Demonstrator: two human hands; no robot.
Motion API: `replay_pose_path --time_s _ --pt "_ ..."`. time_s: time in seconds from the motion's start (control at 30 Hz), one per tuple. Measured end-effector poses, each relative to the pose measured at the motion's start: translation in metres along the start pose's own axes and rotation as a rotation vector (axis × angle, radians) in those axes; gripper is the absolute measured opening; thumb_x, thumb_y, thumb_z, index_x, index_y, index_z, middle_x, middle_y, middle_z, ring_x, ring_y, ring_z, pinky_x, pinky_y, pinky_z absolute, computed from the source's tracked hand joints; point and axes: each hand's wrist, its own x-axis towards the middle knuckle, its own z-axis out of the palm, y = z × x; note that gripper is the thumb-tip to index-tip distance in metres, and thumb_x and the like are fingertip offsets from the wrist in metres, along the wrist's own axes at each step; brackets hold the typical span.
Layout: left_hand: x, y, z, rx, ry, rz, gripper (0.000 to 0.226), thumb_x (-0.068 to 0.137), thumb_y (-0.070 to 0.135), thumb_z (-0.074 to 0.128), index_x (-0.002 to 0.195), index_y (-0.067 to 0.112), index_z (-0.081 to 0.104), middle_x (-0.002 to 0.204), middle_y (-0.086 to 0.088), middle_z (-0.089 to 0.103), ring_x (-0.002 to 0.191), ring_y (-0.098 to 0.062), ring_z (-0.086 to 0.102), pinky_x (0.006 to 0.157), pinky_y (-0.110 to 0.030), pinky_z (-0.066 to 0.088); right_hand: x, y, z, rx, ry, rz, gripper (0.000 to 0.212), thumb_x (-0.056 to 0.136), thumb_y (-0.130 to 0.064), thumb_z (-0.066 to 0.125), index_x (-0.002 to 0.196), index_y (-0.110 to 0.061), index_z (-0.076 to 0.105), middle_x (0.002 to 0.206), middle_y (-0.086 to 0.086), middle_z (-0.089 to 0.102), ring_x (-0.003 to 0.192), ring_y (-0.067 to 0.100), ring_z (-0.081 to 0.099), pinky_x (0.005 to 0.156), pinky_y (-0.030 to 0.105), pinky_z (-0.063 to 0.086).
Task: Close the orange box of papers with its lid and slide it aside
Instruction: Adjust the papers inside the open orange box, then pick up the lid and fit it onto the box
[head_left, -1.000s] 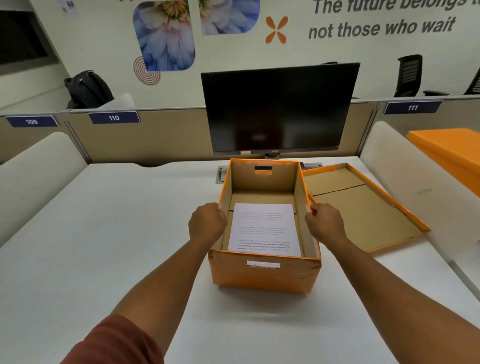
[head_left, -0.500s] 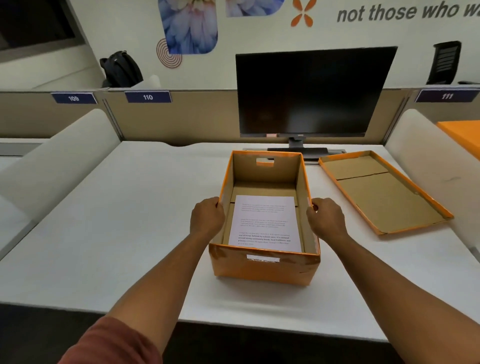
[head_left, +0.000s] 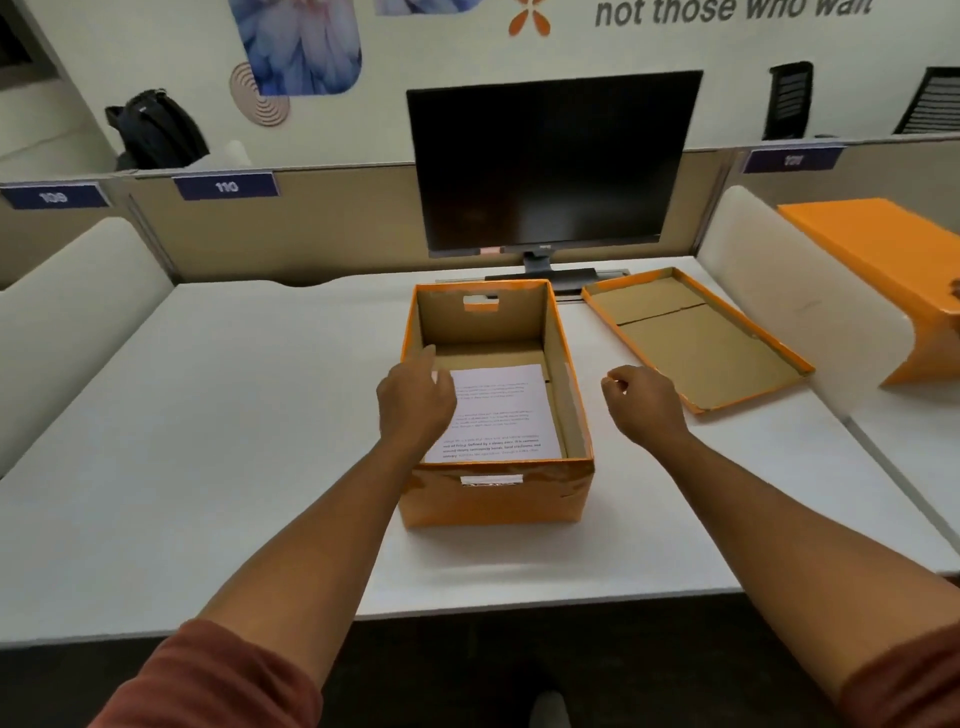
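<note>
White and wide, the table sits in an office cubicle with a dark monitor at its back edge and divider tags reading 109 and 110 on the left. Near the front middle stands the orange box, open at the top, with a stack of printed papers lying flat on its floor. Its lid rests upside down on the table to the right, cardboard inside facing up, apart from the box. A second orange box, closed, sits beyond the right divider.

Half a second ago both hands gripped the box's side walls; now both have let go. The left hand hovers over the left wall with its grip released, fingers loosely spread above the papers. The right hand has moved off the right wall toward the lid and hangs between box and lid, fingers curled, seemingly holding nothing, though motion blur makes that hard to confirm. The box has not shifted on the table.
</note>
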Motion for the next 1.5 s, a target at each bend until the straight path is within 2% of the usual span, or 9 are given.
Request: replay_pose_path --time_s 0.1,0.23,0.3,0.43,0.67,0.87,1.03,1.23,1.5 --pt "-0.001 0.047 0.015 -0.151 -0.019 0.138 0.045 0.099 0.031 0.048 0.139 0.013 0.055 0.135 -0.008 0.063 0.125 -0.025 0.057 0.105 -0.041 0.049 -0.005 0.014 -0.017 -0.045 0.015 0.013 0.038 0.095 -0.027 0.05 0.123 -0.006 0.066 0.122 0.017 0.066 0.112 0.032 0.061 0.089 0.037 0.047" --pt "0.001 0.107 0.039 -0.279 -0.072 0.285 0.036 0.1 0.026 0.047 0.127 0.011 0.064 0.12 -0.008 0.071 0.112 -0.022 0.065 0.096 -0.031 0.052 0.005 0.041 -0.038 -0.121 0.017 0.015 0.037 0.095 -0.028 0.05 0.123 -0.008 0.065 0.121 0.016 0.063 0.108 0.032 0.061 0.085 0.036 0.047" --pt "-0.002 0.133 0.055 -0.286 -0.105 0.351 0.036 0.099 0.027 0.044 0.125 0.013 0.065 0.116 -0.007 0.073 0.106 -0.021 0.067 0.091 -0.035 0.056 0.011 0.057 -0.044 -0.142 0.022 0.024 0.036 0.095 -0.027 0.05 0.122 -0.008 0.065 0.118 0.017 0.063 0.105 0.032 0.061 0.082 0.035 0.046" --pt "-0.013 0.188 0.094 -0.272 -0.172 0.416 0.042 0.099 0.03 0.044 0.136 0.015 0.059 0.134 -0.005 0.065 0.124 -0.021 0.059 0.101 -0.035 0.048 0.023 0.091 -0.049 -0.181 -0.005 0.031 0.036 0.093 -0.026 0.054 0.124 -0.009 0.063 0.119 0.015 0.062 0.106 0.031 0.061 0.086 0.037 0.047" --pt "-0.003 0.227 0.173 -0.197 -0.427 0.193 0.045 0.098 0.029 0.047 0.138 0.012 0.056 0.141 -0.006 0.06 0.131 -0.024 0.053 0.108 -0.035 0.041 0.058 0.148 -0.038 -0.253 -0.063 -0.006 0.037 0.091 -0.029 0.058 0.123 -0.011 0.064 0.118 0.013 0.062 0.108 0.031 0.06 0.088 0.04 0.051" --pt "0.004 0.229 0.205 -0.176 -0.412 0.039 0.042 0.096 0.025 0.048 0.134 0.011 0.06 0.138 -0.007 0.061 0.127 -0.024 0.057 0.107 -0.035 0.044 0.076 0.175 -0.016 -0.453 -0.186 -0.035 0.033 0.091 -0.038 0.053 0.113 -0.015 0.065 0.111 0.009 0.061 0.105 0.029 0.056 0.085 0.044 0.048" --pt "0.007 0.227 0.215 -0.176 -0.422 -0.015 0.042 0.097 0.024 0.048 0.135 0.01 0.06 0.139 -0.006 0.061 0.129 -0.024 0.055 0.107 -0.033 0.042 0.081 0.189 -0.007 -0.513 -0.234 -0.048 0.023 0.093 -0.027 0.049 0.105 -0.013 0.063 0.103 0.007 0.06 0.101 0.029 0.053 0.078 0.04 0.042" --pt "0.01 0.224 0.214 -0.196 -0.427 -0.035 0.042 0.098 0.024 0.047 0.136 0.011 0.058 0.14 -0.005 0.06 0.131 -0.022 0.054 0.108 -0.032 0.04 0.084 0.188 -0.009 -0.395 -0.141 -0.083 0.018 0.087 -0.004 0.045 0.09 -0.005 0.063 0.093 0.011 0.059 0.092 0.031 0.051 0.059 0.034 0.033" --pt "0.012 0.216 0.188 -0.324 -0.399 0.003 0.04 0.098 0.023 0.045 0.134 0.013 0.06 0.137 -0.004 0.062 0.124 -0.02 0.059 0.104 -0.03 0.043 0.09 0.144 -0.049 -0.285 0.233 -0.124 0.012 0.087 -0.008 0.056 0.091 -0.004 0.065 0.089 0.017 0.06 0.085 0.036 0.054 0.061 0.04 0.044"
